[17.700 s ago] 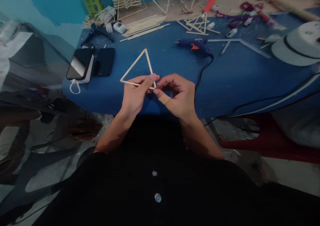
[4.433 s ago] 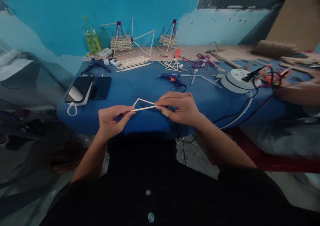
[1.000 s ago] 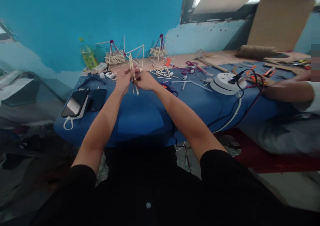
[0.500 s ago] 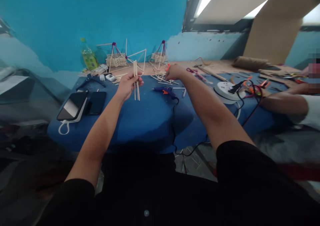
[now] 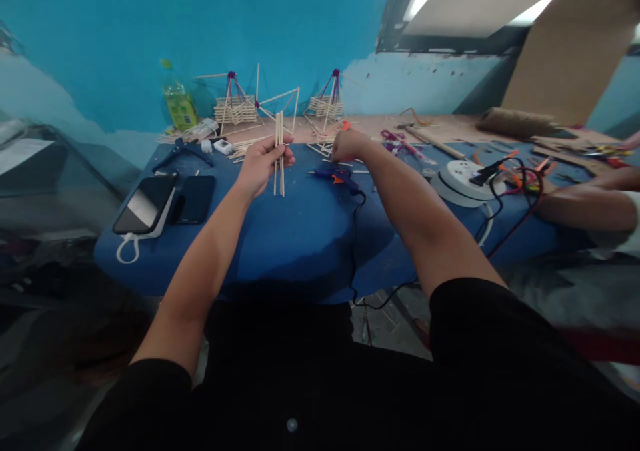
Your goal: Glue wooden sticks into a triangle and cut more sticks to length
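My left hand [image 5: 262,162] is raised over the blue table [image 5: 300,231] and pinches a small upright bundle of thin wooden sticks [image 5: 279,152]. My right hand [image 5: 347,146] reaches farther back, fingers curled down over a pile of glued stick triangles [image 5: 320,148] near an orange-tipped tool; whether it grips anything is hidden. A blue glue gun [image 5: 335,174] lies just in front of that hand, its black cord running off the table's near edge.
Two phones [image 5: 165,201] lie at the left end. Stick pyramids [image 5: 235,104] and a green bottle [image 5: 176,101] stand by the wall. A white round socket [image 5: 457,178] with tangled wires sits right, next to another person's forearm [image 5: 590,208].
Both hands left the finished stick triangle and reached to the back of the table. My left hand now holds a stick bundle; my right hand has moved right onto the triangle pile.
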Demonstrator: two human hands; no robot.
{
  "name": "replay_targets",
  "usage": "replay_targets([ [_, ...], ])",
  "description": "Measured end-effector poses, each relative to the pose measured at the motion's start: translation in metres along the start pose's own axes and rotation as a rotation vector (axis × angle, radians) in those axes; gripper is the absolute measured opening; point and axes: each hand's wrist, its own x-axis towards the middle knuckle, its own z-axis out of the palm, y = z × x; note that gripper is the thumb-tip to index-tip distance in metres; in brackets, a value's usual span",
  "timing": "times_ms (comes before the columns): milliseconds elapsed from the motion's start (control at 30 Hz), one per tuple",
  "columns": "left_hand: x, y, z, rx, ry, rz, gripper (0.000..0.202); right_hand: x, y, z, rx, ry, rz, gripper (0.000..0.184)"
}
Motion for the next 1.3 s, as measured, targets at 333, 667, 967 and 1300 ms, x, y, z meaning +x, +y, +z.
replay_targets([
  [333,0.001,-0.002,0.0,0.016,-0.012,0.002,0.013,-0.005,0.015,-0.027,0.239,-0.003,0.063,0.018],
  [667,0.002,-0.007,-0.002,0.089,-0.013,0.013,0.013,0.005,0.013,-0.017,0.229,0.023,0.097,0.031],
  [967,0.009,-0.018,-0.003,0.019,0.062,-0.02,0.018,0.017,0.015,-0.003,0.097,0.024,0.056,0.043],
  [1300,0.004,-0.011,-0.004,0.11,0.003,0.031,0.017,0.007,0.006,-0.019,0.136,0.019,0.067,0.038],
])
